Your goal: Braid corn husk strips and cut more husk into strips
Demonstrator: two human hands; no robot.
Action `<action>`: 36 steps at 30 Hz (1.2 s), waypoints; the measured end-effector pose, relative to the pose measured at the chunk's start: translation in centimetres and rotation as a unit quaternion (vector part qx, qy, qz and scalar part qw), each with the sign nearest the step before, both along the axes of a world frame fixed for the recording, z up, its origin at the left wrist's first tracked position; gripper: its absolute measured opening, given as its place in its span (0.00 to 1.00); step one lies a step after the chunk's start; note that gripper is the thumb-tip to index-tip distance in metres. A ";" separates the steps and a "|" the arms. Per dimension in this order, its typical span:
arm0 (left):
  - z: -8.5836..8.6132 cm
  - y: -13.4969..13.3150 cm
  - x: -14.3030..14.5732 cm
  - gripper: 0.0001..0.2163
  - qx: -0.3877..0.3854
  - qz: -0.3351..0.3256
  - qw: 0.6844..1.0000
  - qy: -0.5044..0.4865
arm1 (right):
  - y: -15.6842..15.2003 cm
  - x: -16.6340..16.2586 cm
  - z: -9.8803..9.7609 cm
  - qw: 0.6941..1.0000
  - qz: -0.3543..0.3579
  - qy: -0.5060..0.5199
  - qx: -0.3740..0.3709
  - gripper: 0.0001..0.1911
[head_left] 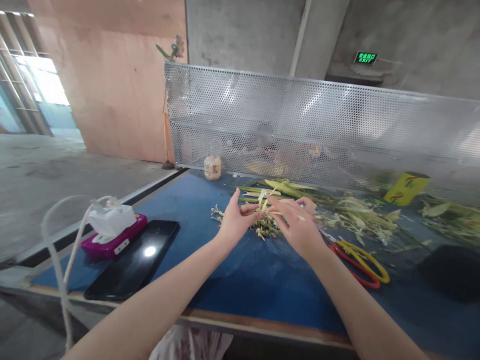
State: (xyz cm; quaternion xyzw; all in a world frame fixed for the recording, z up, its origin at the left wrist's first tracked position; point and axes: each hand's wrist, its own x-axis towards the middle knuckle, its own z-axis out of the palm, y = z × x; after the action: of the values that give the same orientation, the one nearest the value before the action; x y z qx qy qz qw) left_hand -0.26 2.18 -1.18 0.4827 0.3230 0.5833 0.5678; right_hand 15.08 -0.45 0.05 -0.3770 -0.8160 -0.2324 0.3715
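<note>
Over the blue tabletop, my left hand (pixel 235 220) pinches a pale green plant strip (pixel 262 198) between thumb and fingers. From the other side my right hand (pixel 298 225) closes its fingertips on the same slender piece, so the two hands nearly meet. A small heap of dried, curly plant bits (pixel 265 229) lies just below the fingertips. Long green leaves that look like husks (pixel 283 187) are spread behind the hands. Scissors with one red and one yellow handle (pixel 363 262) rest beside my right forearm, their blades partly hidden by it.
A black phone (pixel 135 262) lies at left beside a magenta power strip (pixel 112 240) with a white charger and cables. A whitish jar (pixel 212 168) stands near the perforated metal screen (pixel 243 115). Toward the right are dried leaves (pixel 360 215), a yellow can (pixel 407 188) and a dark round object (pixel 452 272).
</note>
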 end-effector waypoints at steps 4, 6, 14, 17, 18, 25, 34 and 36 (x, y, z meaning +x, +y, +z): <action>0.0 -0.1 0.1 0.50 -0.036 -0.020 0.999 -0.012 | 0.0 0.4 0.0 0.999 0.029 -0.023 0.040 0.19; 0.0 -0.2 0.1 0.50 -0.027 -0.034 0.999 -0.008 | -0.1 0.5 0.0 0.997 0.047 -0.009 0.052 0.16; -0.1 -0.7 0.1 0.51 0.021 -0.133 0.990 0.032 | 0.1 -0.3 -0.4 0.998 0.050 -0.005 0.043 0.48; -0.5 -0.8 0.3 0.50 0.042 -0.145 0.987 0.056 | 0.4 -0.4 -0.5 0.999 0.034 0.003 -0.007 0.50; -0.6 -0.8 0.3 0.50 0.048 -0.145 0.986 0.062 | 0.5 -0.3 -0.4 0.999 0.029 0.009 -0.026 0.50; -0.4 -0.6 0.2 0.47 0.083 -0.141 0.983 0.080 | 0.7 0.6 -0.1 0.994 -0.045 0.099 -0.029 0.49; 0.2 -0.8 0.6 0.39 0.060 -0.041 0.995 0.069 | 0.6 0.2 -0.4 0.997 -0.021 0.074 0.029 0.08; 0.1 -0.8 0.5 0.39 0.065 -0.033 0.995 0.073 | 0.4 0.1 -0.4 0.998 -0.036 0.050 -0.006 0.03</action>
State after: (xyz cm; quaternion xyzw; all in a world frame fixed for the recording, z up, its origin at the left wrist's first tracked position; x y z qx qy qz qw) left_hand 0.24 1.41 -1.10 0.5706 0.3088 0.5471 0.5290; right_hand 15.22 -0.01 -0.30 -0.4189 -0.7839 -0.2218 0.4011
